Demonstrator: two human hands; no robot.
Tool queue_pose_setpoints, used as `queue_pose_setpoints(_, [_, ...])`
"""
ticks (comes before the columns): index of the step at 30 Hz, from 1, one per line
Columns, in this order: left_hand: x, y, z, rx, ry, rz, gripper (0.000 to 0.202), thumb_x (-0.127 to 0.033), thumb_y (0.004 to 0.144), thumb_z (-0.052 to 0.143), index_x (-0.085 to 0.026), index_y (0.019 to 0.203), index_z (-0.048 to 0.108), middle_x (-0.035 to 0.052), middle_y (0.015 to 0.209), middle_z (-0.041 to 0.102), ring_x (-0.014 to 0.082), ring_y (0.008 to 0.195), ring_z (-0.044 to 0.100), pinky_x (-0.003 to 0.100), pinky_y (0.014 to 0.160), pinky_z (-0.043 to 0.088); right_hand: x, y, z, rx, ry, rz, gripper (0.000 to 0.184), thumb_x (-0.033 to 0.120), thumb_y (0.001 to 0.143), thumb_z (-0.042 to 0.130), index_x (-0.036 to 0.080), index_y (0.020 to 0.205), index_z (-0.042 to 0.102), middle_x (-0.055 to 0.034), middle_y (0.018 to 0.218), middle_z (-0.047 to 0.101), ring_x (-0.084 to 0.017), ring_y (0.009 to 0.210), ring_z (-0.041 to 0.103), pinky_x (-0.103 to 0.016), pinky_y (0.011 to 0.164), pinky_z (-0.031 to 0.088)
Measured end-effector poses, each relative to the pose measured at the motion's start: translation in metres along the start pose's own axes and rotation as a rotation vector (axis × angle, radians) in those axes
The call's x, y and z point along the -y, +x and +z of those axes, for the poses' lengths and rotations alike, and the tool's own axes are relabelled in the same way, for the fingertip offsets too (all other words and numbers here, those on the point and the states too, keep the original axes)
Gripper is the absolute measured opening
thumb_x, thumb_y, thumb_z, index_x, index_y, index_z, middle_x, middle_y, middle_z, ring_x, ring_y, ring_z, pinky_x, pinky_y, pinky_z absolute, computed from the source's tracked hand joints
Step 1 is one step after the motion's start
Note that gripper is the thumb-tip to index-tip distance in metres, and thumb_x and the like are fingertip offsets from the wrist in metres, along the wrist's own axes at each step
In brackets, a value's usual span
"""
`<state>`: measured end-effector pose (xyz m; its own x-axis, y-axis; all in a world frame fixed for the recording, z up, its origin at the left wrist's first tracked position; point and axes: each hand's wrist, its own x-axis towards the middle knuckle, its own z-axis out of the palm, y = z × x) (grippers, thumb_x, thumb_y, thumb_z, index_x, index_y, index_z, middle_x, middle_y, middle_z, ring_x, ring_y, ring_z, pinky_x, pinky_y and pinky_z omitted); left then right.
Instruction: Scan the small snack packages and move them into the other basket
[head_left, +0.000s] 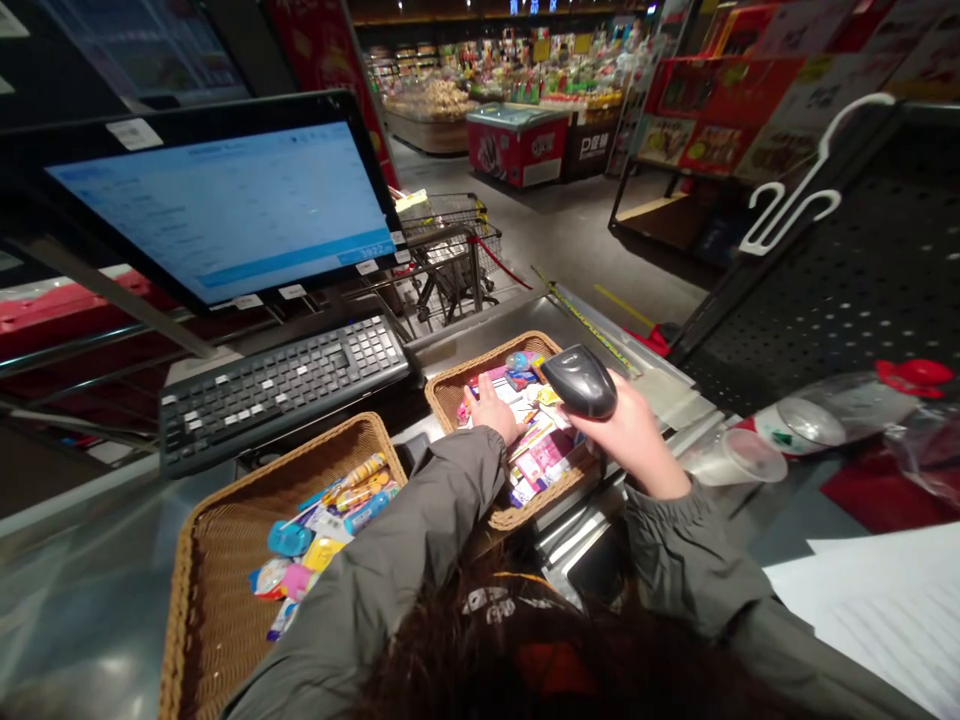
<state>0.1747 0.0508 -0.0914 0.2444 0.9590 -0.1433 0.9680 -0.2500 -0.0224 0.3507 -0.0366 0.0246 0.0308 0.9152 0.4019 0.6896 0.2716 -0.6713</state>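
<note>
Barcode scanner [581, 381] is held just above the far wicker basket [491, 352] on the steel worktop [90, 610], to the right of the near basket [225, 590], the keyboard [285, 395] and the monitor [225, 205] above it. The right hand [630, 435] grips it from below, fingers [600, 420] clamped around its handle and partly hidden behind its black body. The left hand [489, 408] rests on small packets [536, 445] heaped in the far basket, its fingers [472, 402] slightly apart and touching them, while more packets [319, 530] lie in the near basket.
</note>
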Motion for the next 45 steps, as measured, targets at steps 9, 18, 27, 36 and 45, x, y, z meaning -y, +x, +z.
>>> queue_pose_setpoints(9, [0.015, -0.003, -0.022, 0.076, 0.066, 0.117, 0.085, -0.063, 0.056, 0.075, -0.018, 0.127, 0.067, 0.0176, 0.157, 0.036, 0.0471, 0.149, 0.013, 0.067, 0.118, 0.001, -0.006, -0.007, 0.002, -0.012, -0.004, -0.005, 0.056, 0.039, 0.074, 0.075, 0.018, 0.124, 0.064, -0.0147, 0.126, 0.068, -0.034, 0.115, 0.064, -0.051, 0.099, 0.052])
queue_pose_setpoints(18, [0.097, -0.074, -0.111, -0.235, 0.122, 0.381, 0.07, -0.061, 0.061, 0.071, -0.008, 0.107, 0.073, 0.0258, 0.154, 0.037, 0.0466, 0.147, 0.02, 0.067, 0.119, 0.005, 0.025, -0.008, 0.009, -0.004, 0.001, -0.073, 0.058, 0.041, 0.073, 0.075, 0.016, 0.124, 0.063, -0.0166, 0.126, 0.068, -0.035, 0.117, 0.064, -0.053, 0.102, 0.051])
queue_pose_setpoints(27, [0.19, -0.16, -0.167, -0.724, 0.163, 0.326, 0.058, -0.054, 0.077, 0.063, -0.011, 0.116, 0.064, 0.0209, 0.161, 0.022, 0.0366, 0.151, 0.017, 0.057, 0.122, -0.013, 0.091, -0.01, 0.038, 0.107, 0.057, -0.32, 0.058, 0.034, 0.077, 0.07, 0.017, 0.131, 0.056, -0.0168, 0.133, 0.063, -0.034, 0.127, 0.058, -0.054, 0.109, 0.045])
queue_pose_setpoints(36, [0.253, -0.211, -0.16, -0.845, 0.265, 0.202, 0.058, -0.056, 0.077, 0.062, -0.011, 0.115, 0.064, 0.0216, 0.159, 0.027, 0.0372, 0.15, 0.024, 0.057, 0.122, -0.011, 0.162, -0.009, 0.081, 0.257, 0.083, -0.638, 0.044, 0.018, 0.073, 0.064, 0.018, 0.116, 0.061, -0.0137, 0.115, 0.07, -0.032, 0.115, 0.064, -0.056, 0.11, 0.044])
queue_pose_setpoints(45, [0.294, -0.25, -0.161, -0.936, 0.368, 0.121, 0.059, -0.05, 0.08, 0.06, -0.01, 0.124, 0.06, 0.0202, 0.161, 0.023, 0.0354, 0.15, 0.021, 0.055, 0.122, -0.013, 0.197, -0.02, 0.104, 0.347, 0.068, -0.711, 0.033, 0.018, 0.072, 0.064, 0.016, 0.105, 0.066, -0.0169, 0.122, 0.066, -0.036, 0.124, 0.057, -0.058, 0.111, 0.042])
